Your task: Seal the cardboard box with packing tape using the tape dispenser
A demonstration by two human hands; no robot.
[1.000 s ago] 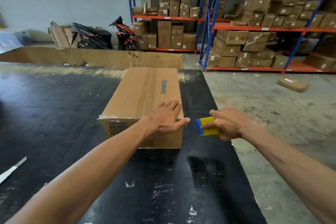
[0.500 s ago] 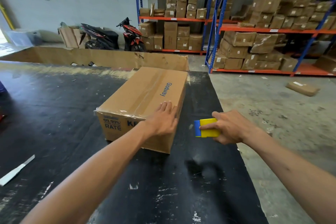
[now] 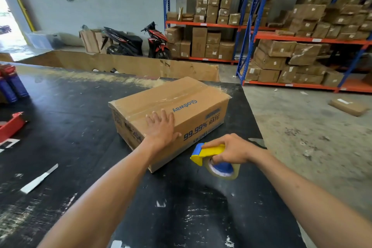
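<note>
A brown cardboard box [image 3: 181, 106] with blue print lies on the black table [image 3: 70, 117], turned at an angle, with clear tape along its top seam. My left hand [image 3: 162, 128] rests flat on the box's near top edge, fingers spread. My right hand [image 3: 231, 149] grips a yellow and blue tape dispenser [image 3: 209, 153] holding a roll of tan tape [image 3: 223, 170], just right of the box's near corner and low over the table.
Red tools [image 3: 11, 127] and blue cans [image 3: 12, 88] sit at the table's left edge. A white strip [image 3: 39, 179] lies near left. A large open carton [image 3: 120, 64] stands behind the table. Shelves of boxes [image 3: 281, 46] and two motorbikes [image 3: 138, 42] are beyond.
The box has turned counter-clockwise under my left hand, so its long printed side now faces me. My right hand has tipped the dispenser down, showing the tape roll.
</note>
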